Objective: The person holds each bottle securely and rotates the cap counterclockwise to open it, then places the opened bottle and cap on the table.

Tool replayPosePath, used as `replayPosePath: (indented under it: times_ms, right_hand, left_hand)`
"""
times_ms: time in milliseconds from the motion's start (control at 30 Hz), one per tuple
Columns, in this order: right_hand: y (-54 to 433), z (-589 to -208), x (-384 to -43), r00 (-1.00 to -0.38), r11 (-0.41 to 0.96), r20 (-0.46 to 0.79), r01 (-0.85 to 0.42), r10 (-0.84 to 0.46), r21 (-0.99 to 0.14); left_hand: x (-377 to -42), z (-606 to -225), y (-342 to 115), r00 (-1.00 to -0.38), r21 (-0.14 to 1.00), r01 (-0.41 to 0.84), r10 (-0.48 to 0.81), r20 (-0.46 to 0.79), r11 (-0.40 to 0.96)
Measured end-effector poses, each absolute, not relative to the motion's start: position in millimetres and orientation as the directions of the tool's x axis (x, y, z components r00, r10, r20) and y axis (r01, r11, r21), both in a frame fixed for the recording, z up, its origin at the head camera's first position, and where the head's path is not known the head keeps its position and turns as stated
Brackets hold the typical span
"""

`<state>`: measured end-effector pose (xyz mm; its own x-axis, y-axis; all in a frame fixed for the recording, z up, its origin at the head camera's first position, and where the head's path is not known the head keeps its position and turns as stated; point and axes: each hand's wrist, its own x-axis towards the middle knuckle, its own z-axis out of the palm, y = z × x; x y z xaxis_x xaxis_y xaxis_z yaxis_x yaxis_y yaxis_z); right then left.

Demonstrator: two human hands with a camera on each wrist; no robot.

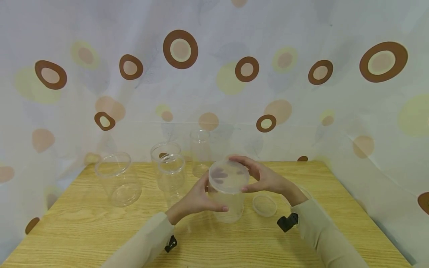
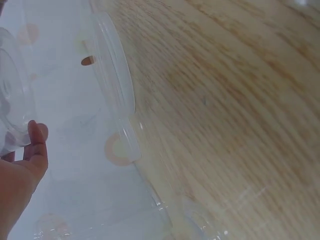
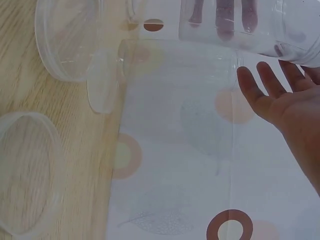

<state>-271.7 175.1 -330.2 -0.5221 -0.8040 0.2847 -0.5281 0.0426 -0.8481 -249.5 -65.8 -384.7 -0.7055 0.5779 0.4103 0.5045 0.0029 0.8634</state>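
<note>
A clear plastic jar (image 1: 231,208) stands upright in front of me, with a frosted round lid (image 1: 229,176) over its mouth. My left hand (image 1: 201,199) grips the jar's side, thumb along the front and fingers round the back. Some of those fingers show through the clear wall in the right wrist view. With the thumb at the near edge and fingers at the far edge, my right hand (image 1: 264,176) holds the lid by its rim. Only part of the left hand (image 2: 22,175) shows in the left wrist view.
Several open clear jars stand to the left and behind: a wide one (image 1: 125,182), a narrower one (image 1: 172,182) and a slim tall one (image 1: 200,156). A small round lid (image 1: 264,206) lies on the wooden table (image 1: 234,245) to the right. A patterned curtain (image 1: 214,93) hangs behind.
</note>
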Motion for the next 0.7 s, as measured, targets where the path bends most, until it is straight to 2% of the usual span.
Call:
replayPosePath:
  times_ms: [100,233,433,700]
  right_hand:
    - [175,-331,-270,-0.548,0.066,0.298,-0.548,-0.781,-0.834]
    - [171,-332,-263,-0.635,0.162,0.346,-0.602,-0.691,-0.782]
    - [156,-334,-248,-0.753,0.317,0.386,-0.601,-0.534,-0.734]
    - [148,-335,-243,-0.804,0.398,0.380,-0.567,-0.457,-0.722]
  left_hand:
    - [-242,-377,-67,-0.738,0.874,0.485,0.554,0.386,0.037]
    - [-237,-372,-68,-0.787,0.890,0.448,0.511,0.346,0.086]
    - [-237,-373,-69,-0.815,0.901,0.424,0.474,0.335,0.093]
    - [-237,-374,-69,-0.819,0.910,0.408,0.471,0.328,0.077]
